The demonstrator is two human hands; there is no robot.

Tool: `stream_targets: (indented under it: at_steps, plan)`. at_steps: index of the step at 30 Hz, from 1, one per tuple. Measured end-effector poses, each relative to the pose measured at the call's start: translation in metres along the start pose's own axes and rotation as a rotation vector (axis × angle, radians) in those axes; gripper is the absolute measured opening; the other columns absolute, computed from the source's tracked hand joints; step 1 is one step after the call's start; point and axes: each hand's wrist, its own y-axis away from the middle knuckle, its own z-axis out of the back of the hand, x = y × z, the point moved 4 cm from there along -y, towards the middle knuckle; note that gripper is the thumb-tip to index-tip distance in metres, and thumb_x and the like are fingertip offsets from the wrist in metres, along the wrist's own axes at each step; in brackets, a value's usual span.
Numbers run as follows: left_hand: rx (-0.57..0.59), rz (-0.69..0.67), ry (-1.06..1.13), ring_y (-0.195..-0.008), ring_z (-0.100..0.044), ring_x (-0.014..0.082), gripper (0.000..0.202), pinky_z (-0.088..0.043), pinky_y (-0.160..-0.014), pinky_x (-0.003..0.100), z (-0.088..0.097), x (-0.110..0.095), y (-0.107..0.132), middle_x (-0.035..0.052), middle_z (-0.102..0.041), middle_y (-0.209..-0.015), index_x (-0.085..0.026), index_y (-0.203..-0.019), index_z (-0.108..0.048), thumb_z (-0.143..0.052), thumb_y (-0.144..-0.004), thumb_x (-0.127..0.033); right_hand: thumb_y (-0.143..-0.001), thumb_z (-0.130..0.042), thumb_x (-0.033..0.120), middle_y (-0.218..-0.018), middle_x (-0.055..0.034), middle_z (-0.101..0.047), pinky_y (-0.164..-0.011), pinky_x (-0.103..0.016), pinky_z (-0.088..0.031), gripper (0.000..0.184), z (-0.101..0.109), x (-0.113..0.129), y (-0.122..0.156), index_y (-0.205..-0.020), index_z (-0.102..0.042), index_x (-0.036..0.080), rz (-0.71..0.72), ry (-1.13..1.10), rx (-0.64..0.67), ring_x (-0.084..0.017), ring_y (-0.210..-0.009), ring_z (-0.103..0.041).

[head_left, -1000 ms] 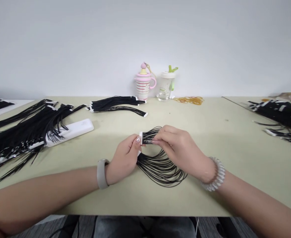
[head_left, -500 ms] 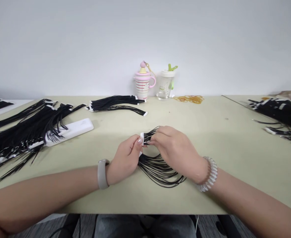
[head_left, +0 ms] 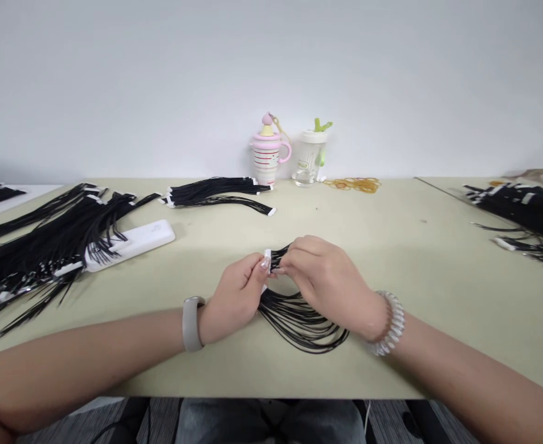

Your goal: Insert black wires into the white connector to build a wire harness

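A wire harness of thin black wires (head_left: 306,320) loops below my hands on the table, with a white connector (head_left: 267,253) at its upper end. My left hand (head_left: 241,293) is closed on that connector, thumb pressed on its face. Just to the right, my right hand (head_left: 322,277) pinches the black wires close to the connector; its fingertips are partly hidden. Another white end piece (head_left: 264,288) shows beneath my left hand, where the lower wires come together.
A large pile of black harnesses (head_left: 35,246) lies at left, partly over a white oblong case (head_left: 144,242). Another bundle (head_left: 216,190) lies at the back, near a pink-lidded mug (head_left: 266,154), a clear cup (head_left: 309,160) and rubber bands (head_left: 354,184). More harnesses (head_left: 530,213) lie at right.
Both hands stay almost in place on the harness. The white connector and my left fingertips have shifted very slightly to the right.
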Motion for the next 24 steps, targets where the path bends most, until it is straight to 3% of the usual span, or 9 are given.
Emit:
stream_targets:
  at_steps: [14, 17, 19, 21, 24]
  plan:
    - [0.002, 0.025, -0.006, -0.054, -0.034, 0.0098, 0.035, -0.029, -0.052, 0.023, 0.0, 0.003, -0.007, -0.0042, -0.037, -0.057, -0.018, -0.061, -0.036, -0.031, -0.09, -0.037, -0.087, -0.042, 0.017, -0.07, -0.0031, -0.054, -0.065, -0.025, -0.039, 0.022, -0.003, -0.01, -0.003, -0.071, -0.057, 0.015, -0.019, -0.003, -0.021, -0.013, -0.07, -0.048]
    - [0.015, 0.032, -0.009, -0.055, -0.035, 0.0097, 0.035, -0.03, -0.052, 0.023, 0.001, 0.003, -0.007, -0.0039, -0.038, -0.058, -0.018, -0.061, -0.037, -0.031, -0.09, -0.038, -0.085, -0.048, 0.03, -0.088, -0.0081, -0.057, -0.077, -0.03, -0.042, 0.019, 0.002, -0.013, -0.002, -0.085, -0.058, 0.014, 0.05, -0.021, -0.058, -0.017, -0.085, -0.05]
    - [0.027, 0.024, -0.025, -0.056, -0.037, 0.0097, 0.035, -0.032, -0.053, 0.023, 0.002, 0.003, -0.008, -0.0038, -0.039, -0.058, -0.018, -0.061, -0.038, -0.031, -0.089, -0.038, -0.079, -0.056, 0.038, -0.113, -0.014, -0.052, -0.089, -0.037, -0.039, 0.038, 0.003, -0.019, 0.0, -0.106, -0.054, 0.011, 0.075, 0.012, -0.053, -0.023, -0.105, -0.046]
    - [0.058, 0.024, -0.047, -0.055, -0.04, 0.0095, 0.035, -0.035, -0.053, 0.022, 0.004, 0.002, -0.008, -0.0037, -0.041, -0.059, -0.018, -0.064, -0.041, -0.031, -0.089, -0.039, -0.078, -0.057, 0.034, -0.123, -0.015, -0.047, -0.094, -0.041, -0.035, 0.047, 0.002, -0.027, 0.002, -0.118, -0.047, 0.012, 0.059, 0.046, -0.005, -0.026, -0.114, -0.041]
    - [0.242, 0.142, -0.067, -0.048, -0.044, 0.0091, 0.031, -0.037, -0.045, 0.021, 0.005, 0.001, -0.01, -0.0045, -0.044, -0.06, -0.019, -0.08, -0.049, -0.032, -0.087, -0.044, -0.084, -0.047, 0.025, -0.101, -0.0083, -0.06, -0.082, -0.037, -0.043, 0.029, 0.003, -0.047, 0.002, -0.111, -0.053, 0.017, -0.108, -0.084, 0.044, -0.021, -0.092, -0.056]
